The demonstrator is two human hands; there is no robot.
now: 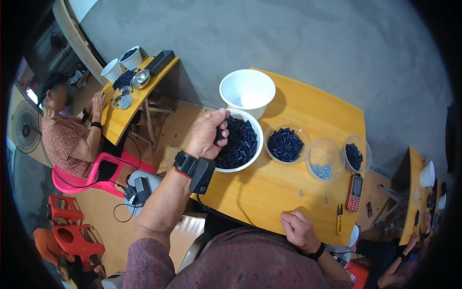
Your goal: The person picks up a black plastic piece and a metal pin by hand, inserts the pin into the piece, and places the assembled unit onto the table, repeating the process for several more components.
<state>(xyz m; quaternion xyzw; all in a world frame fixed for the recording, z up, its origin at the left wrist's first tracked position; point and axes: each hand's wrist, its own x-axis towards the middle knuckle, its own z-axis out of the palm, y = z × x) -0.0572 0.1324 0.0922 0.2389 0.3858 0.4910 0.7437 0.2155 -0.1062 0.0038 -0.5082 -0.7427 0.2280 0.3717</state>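
My left hand (pixel 207 134) is closed at the left side of a white tub (pixel 260 139) heaped with small black plastic pieces (pixel 240 147). Dark bits show between its curled fingers. At the table's near edge rests my right hand (pixel 299 230), its fingers folded in, and whatever it may hold is hidden. To the right of the tub stand a clear bowl (pixel 306 150) of black pieces, another clear bowl (pixel 332 148) with small silver screws (pixel 321 170), and a third clear bowl (pixel 367 156) with black pieces.
Behind the tub stands a taller white bucket (pixel 232 98). A red phone (pixel 355 192) and yellow-handled snips (pixel 339 220) lie at the table's right, near small metal bits (pixel 301 192). At left, another person (pixel 72 130) sits at a similar table (pixel 113 127); more people work at lower right.
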